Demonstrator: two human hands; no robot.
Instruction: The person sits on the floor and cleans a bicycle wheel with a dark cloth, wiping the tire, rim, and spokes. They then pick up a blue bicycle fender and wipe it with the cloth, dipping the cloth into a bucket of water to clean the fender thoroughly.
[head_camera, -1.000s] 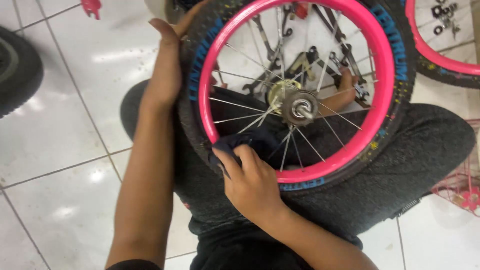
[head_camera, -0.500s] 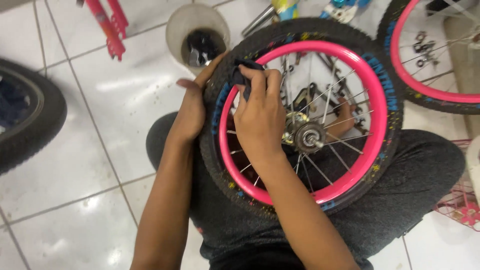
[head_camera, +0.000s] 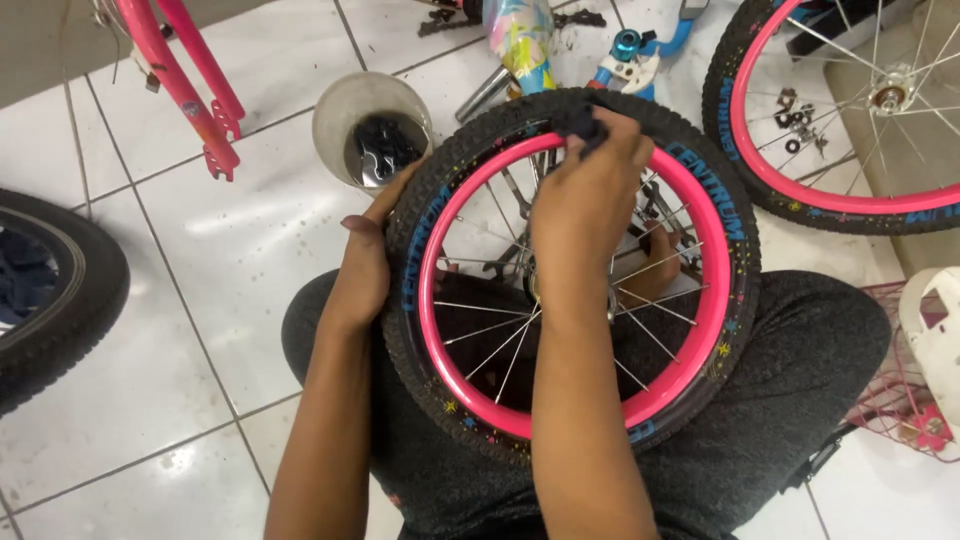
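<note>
A small bicycle wheel (head_camera: 700, 260) with a pink rim and black tyre rests flat across my lap. My left hand (head_camera: 365, 265) grips the tyre's left side from outside. At the far top of the wheel, my right hand (head_camera: 590, 195) presses a dark cloth (head_camera: 585, 122) onto the pink rim. My right forearm crosses the spokes and hides the hub.
A grey bowl (head_camera: 345, 115) with dark parts stands on the white tiles beyond the wheel. A pink bike fork (head_camera: 190, 90) lies top left, a large black tyre (head_camera: 80, 300) at left, a second pink-rimmed wheel (head_camera: 790, 190) top right, a pink basket (head_camera: 895, 400) at right.
My right hand with the cloth has travelled along the rim from the near side over the left to the far top. The view has pulled back, showing more floor.
</note>
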